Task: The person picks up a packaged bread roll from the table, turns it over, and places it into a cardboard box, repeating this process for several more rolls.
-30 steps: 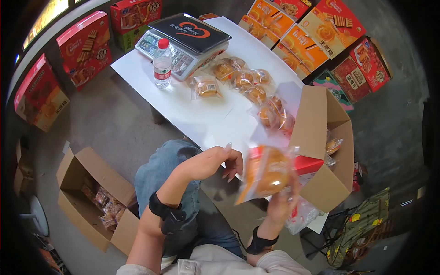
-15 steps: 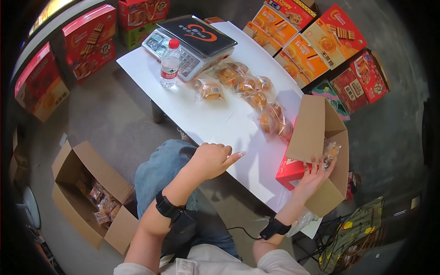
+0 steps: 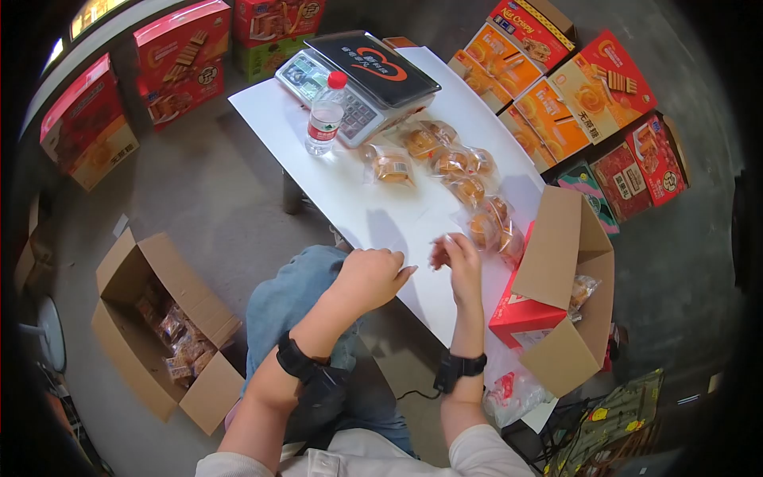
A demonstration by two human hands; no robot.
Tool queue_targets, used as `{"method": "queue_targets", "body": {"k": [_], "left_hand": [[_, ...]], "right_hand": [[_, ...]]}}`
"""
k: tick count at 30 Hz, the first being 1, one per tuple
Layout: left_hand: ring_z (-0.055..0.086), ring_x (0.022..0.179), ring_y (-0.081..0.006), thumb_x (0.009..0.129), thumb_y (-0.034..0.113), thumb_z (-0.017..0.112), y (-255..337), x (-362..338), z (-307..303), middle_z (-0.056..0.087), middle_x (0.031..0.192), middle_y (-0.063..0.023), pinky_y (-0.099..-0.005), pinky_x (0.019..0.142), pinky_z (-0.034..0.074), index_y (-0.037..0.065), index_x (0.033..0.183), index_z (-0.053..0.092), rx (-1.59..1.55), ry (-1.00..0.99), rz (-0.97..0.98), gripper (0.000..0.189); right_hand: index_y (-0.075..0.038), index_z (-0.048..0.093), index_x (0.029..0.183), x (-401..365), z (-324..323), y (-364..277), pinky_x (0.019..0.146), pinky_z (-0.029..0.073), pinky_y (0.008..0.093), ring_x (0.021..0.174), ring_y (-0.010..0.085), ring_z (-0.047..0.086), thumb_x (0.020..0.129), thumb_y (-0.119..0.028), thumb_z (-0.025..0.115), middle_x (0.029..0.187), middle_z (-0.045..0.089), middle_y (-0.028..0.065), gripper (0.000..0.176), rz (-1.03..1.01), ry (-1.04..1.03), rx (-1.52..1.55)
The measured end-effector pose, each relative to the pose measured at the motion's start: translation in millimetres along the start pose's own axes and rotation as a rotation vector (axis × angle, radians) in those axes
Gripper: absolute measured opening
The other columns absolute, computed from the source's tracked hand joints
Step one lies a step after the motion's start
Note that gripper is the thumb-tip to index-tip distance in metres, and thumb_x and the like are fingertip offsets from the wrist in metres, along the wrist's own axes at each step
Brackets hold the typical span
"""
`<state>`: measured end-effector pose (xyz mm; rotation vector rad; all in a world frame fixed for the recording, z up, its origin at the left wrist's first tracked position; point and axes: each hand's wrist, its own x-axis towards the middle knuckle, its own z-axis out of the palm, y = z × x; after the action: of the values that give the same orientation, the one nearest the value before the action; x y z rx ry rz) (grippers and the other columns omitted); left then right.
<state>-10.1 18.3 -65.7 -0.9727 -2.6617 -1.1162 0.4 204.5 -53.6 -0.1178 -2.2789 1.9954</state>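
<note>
My left hand (image 3: 372,278) hovers by the near edge of the white table (image 3: 350,203), fingers curled and thumb out toward the right; what is inside the curl, if anything, is hidden. My right hand (image 3: 459,262) is raised over the table with bent, parted fingers and nothing visible in it. Wrapped round pastries (image 3: 467,191) lie in a band beyond my hands, and a single pack (image 3: 391,167) sits left of them. At the table's right end, an open cardboard box (image 3: 548,246) holds a clear-wrapped pack (image 3: 582,292), beside a red box (image 3: 520,316).
A scale (image 3: 358,87) and a water bottle (image 3: 324,119) stand at the far left of the table. On the floor to the left is an open carton (image 3: 127,342) with small packets. Snack boxes (image 3: 584,87) line the back. A plastic bag (image 3: 513,393) hangs near my right wrist.
My right hand has left the cardboard box and moved left over the table; the wrapped pack it was touching rests in the box. The view has shifted slightly.
</note>
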Motion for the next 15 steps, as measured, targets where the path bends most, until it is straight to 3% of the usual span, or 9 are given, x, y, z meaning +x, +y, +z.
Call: {"method": "queue_targets", "body": {"k": [4,7,9,10,13,15], "left_hand": [[0.057,0.063,-0.0331,0.084,0.028,0.051,-9,5,-14,0.058,0.066,-0.0155,-0.0411,0.058,0.044,0.003,0.074,0.059,-0.05,-0.003,-0.193,0.028],[0.057,0.064,-0.0331,0.084,0.026,0.051,-15,6,-17,0.058,0.065,-0.0157,-0.0411,0.058,0.044,0.002,0.074,0.059,-0.093,0.066,-0.265,0.027],[0.057,0.064,-0.0329,0.084,0.026,0.05,-18,6,-20,0.058,0.065,-0.0156,-0.041,0.058,0.044,0.002,0.075,0.059,-0.101,0.083,-0.3,0.027],[0.057,0.064,-0.0329,0.084,0.025,0.05,-17,7,-23,0.058,0.065,-0.0157,-0.0408,0.058,0.044,0.002,0.077,0.059,-0.13,0.081,-0.332,0.026],[0.058,0.065,-0.0326,0.084,0.025,0.049,-18,9,-26,0.059,0.066,-0.0158,-0.0402,0.059,0.045,0.002,0.079,0.06,-0.183,0.081,-0.385,0.025],[0.058,0.065,-0.0323,0.084,0.024,0.049,-20,9,-27,0.06,0.067,-0.0159,-0.0399,0.059,0.045,0.002,0.081,0.06,-0.204,0.085,-0.406,0.025]], "right_hand": [[-0.001,0.055,0.08,55,26,31,0.052,0.041,0.0237,0.058,0.0102,0.053,0.088,-0.019,0.049,0.067,0.056,0.0032,0.021,0.082,-0.064,-0.171],[-0.002,0.053,0.083,88,48,55,0.052,0.042,0.0255,0.058,0.0108,0.054,0.086,-0.019,0.051,0.066,0.057,0.0049,0.017,-0.018,-0.056,-0.352],[-0.005,0.051,0.09,102,63,60,0.053,0.042,0.027,0.058,0.0135,0.057,0.083,-0.02,0.054,0.065,0.058,0.0079,0.017,-0.199,-0.066,-0.579],[-0.008,0.05,0.102,110,70,61,0.055,0.045,0.0281,0.058,0.017,0.059,0.082,-0.02,0.054,0.067,0.059,0.0102,0.024,-0.066,-0.123,-0.561],[-0.008,0.048,0.113,124,88,65,0.055,0.046,0.0291,0.055,0.0189,0.058,0.082,-0.02,0.054,0.068,0.058,0.0108,0.033,0.067,-0.229,-0.317],[-0.008,0.047,0.116,134,95,72,0.055,0.046,0.0296,0.054,0.0189,0.058,0.082,-0.019,0.054,0.069,0.058,0.0108,0.037,0.043,-0.198,-0.361]]}}
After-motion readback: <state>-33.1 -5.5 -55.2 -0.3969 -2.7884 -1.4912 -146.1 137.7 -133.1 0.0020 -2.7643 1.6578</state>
